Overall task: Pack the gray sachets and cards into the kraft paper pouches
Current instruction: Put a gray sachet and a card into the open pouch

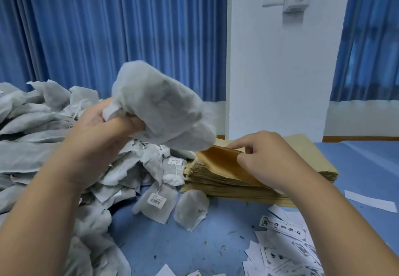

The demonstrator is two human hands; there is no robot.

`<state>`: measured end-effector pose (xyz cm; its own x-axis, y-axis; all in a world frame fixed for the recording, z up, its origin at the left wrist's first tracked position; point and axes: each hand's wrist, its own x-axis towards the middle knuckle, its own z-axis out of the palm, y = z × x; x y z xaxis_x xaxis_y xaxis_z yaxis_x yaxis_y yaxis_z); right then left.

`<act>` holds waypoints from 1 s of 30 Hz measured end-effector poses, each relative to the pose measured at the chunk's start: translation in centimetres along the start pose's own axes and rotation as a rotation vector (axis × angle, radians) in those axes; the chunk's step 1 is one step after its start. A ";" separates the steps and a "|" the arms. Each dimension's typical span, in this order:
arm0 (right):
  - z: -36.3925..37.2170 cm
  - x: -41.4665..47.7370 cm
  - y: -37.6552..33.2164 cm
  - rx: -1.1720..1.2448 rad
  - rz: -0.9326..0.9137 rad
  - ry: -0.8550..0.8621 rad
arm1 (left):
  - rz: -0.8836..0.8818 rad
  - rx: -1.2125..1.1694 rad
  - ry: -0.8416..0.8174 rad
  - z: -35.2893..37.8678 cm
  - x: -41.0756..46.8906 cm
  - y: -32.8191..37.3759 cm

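The left hand point(101, 122) is raised above the tabletop point(216, 232) and closed around the ends of gray sachets point(159, 107), a small bunch whose exact number cannot be told. The bunch sticks up and to the right from the fist, and its lower corner hangs just over the lifted edge of a paper pouch point(224, 163).

The right hand point(265, 157) rests on the stack of pouches point(216, 182), which lies right of centre on the blue tabletop. Its thumb and fingers are pinched on the top pouch, holding the near layer peeled up so the mouth gapes toward the sachets. The held sachets are just beside this opening, above and left of the right hand, not clearly inside it.

A big heap of loose sachets point(38, 137) fills the left side of the tabletop, reaching from the back edge down past the left forearm. Two single sachets lie apart in front of the stack: one with a white barcode tag point(156, 201) on it, and a plain one point(191, 209) just to its right.

Printed white cards point(285, 252) are scattered at the lower right, near the right forearm, well apart from both hands. Behind the tabletop hang blue curtains point(108, 33), and a white pillar point(280, 70) stands between them.
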<state>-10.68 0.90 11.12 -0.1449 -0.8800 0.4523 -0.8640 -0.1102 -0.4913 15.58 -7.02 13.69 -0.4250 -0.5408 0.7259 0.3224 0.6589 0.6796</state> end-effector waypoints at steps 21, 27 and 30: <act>0.9 0.3 -0.3 0.234 -0.022 -0.022 | 0.033 1.149 -0.214 6.6 -0.8 -2.6; 1.1 0.4 -0.6 0.317 -0.064 0.037 | 0.059 1.144 -0.329 9.5 -1.5 -3.9; 1.4 0.4 -1.0 0.310 -0.096 0.040 | 0.020 1.165 -0.235 10.3 -1.4 -4.3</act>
<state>-9.18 0.00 10.79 -0.0943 -0.8405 0.5335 -0.6873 -0.3327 -0.6457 6.08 -3.73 8.68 -0.6127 -0.4962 0.6152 -0.5812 0.8103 0.0746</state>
